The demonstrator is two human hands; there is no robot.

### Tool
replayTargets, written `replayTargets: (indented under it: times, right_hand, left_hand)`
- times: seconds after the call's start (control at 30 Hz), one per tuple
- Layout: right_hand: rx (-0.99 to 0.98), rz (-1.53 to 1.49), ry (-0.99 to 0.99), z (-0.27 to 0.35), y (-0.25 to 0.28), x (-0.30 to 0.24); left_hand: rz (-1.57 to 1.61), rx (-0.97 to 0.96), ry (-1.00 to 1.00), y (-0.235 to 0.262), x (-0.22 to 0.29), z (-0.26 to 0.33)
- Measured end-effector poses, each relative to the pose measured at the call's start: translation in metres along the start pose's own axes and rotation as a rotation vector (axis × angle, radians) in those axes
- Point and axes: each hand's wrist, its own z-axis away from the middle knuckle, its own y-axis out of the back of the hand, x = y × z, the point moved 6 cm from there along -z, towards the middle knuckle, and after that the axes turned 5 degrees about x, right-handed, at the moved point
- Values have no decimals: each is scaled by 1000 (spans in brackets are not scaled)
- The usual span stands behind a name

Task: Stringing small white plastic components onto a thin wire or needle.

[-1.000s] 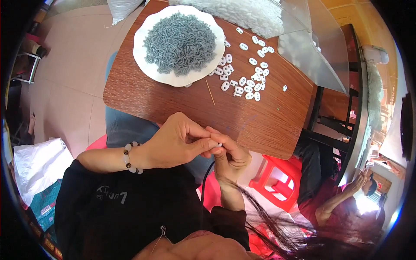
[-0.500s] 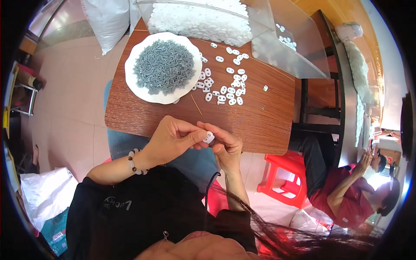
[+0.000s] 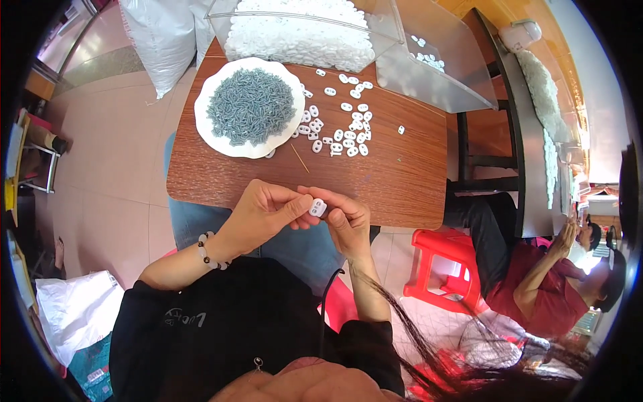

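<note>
Just in front of the table's near edge, both my hands meet at a small white two-hole cord lock (image 3: 318,208). My left hand (image 3: 262,213) pinches it between thumb and forefinger. Closed around its other side is my right hand (image 3: 349,221), with curled fingers partly hidden behind the piece. The two holes face up. Beyond my hands, a thin wooden stick (image 3: 300,159) lies on the brown table (image 3: 395,181). A scalloped white plate (image 3: 205,127) holds a heap of small grey springs (image 3: 249,107). Several loose white two-hole pieces (image 3: 349,135) lie to its right.
A clear bin (image 3: 388,33) full of white parts stands at the table's far edge, beside another clear bin (image 3: 442,84) with few parts. At right are a red stool (image 3: 439,268) and a seated person (image 3: 536,288). White sacks (image 3: 161,47) stand on the floor at far left.
The cord lock has been turned in my fingers, so its two holes now show more fully. My hands stay close together. The whole view has shifted slightly.
</note>
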Motion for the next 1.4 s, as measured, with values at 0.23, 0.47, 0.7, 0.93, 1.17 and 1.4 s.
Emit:
replayTargets:
  times: [0.23,0.47,0.7,0.93,1.17,1.4]
  right_hand:
    - [-6,26,10,-3,-4,-3]
    - [-14,52,-24,-3,-2,1]
    - [0,68,9,-9,-9,-11]
    - [322,479,105,-49,21,-75]
    - [837,1348,507,-149,137,-207]
    - [850,1486,621,-145,121,-190]
  left_hand:
    - [10,-13,24,-1,-1,0]
    - [13,-15,38,1,-5,-1]
    - [51,19,41,4,-10,-9]
    - [160,36,52,8,-13,-17]
    - [161,56,69,32,-34,-29]
    - [191,43,179,40,-38,-28]
